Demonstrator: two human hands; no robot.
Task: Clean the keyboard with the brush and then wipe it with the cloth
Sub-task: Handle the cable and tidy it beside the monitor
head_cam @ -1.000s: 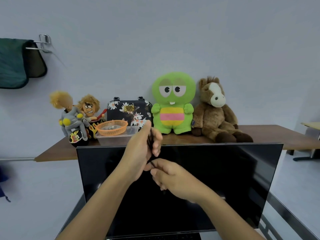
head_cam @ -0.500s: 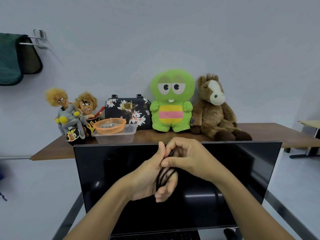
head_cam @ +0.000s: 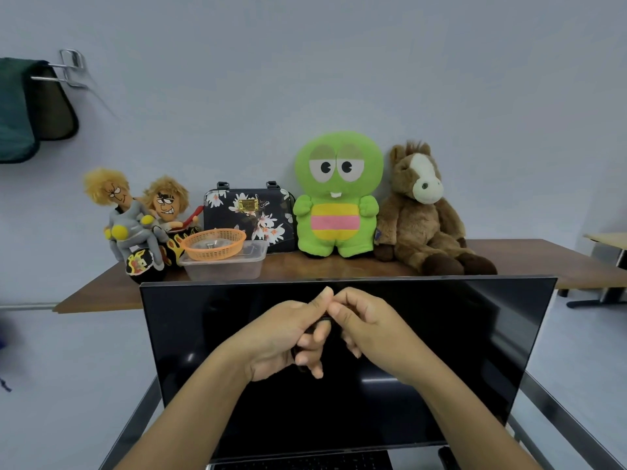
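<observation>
— So, what does the room look like from your feed?

— Pale wall straight ahead, with a brown wooden table (head_cam: 339, 266) pushed against it. Along its back sit two yellow-haired dolls (head_cam: 135, 212), a dark floral bag (head_cam: 249, 215), a green plush (head_cam: 337, 195) and a brown plush horse (head_cam: 424, 212). An orange basket (head_cam: 213, 244) rests on a clear plastic box (head_cam: 225, 264) in front of the bag. High on the left a metal rack (head_cam: 69, 67) carries a green cloth (head_cam: 15, 110). Nearer me, an open laptop's black screen (head_cam: 441, 351) fills the lower half, standing on a grey surface (head_cam: 576, 385).

— And the keyboard?

— I only see a thin strip of the keyboard (head_cam: 298, 464) at the very bottom edge, below the screen. I can't spot a brush.

— What are the hands doing?

— Both are raised in front of the screen, meeting in the middle. On my left hand (head_cam: 285, 337) the fingers are curled, with a thin black loop (head_cam: 322, 322), maybe a cord or band, over them; I can't tell which. My right hand (head_cam: 369, 329) has its fingers bent inward, tips pinching at that same black loop beside the left thumb (head_cam: 320, 300). Neither hand touches the laptop.
</observation>
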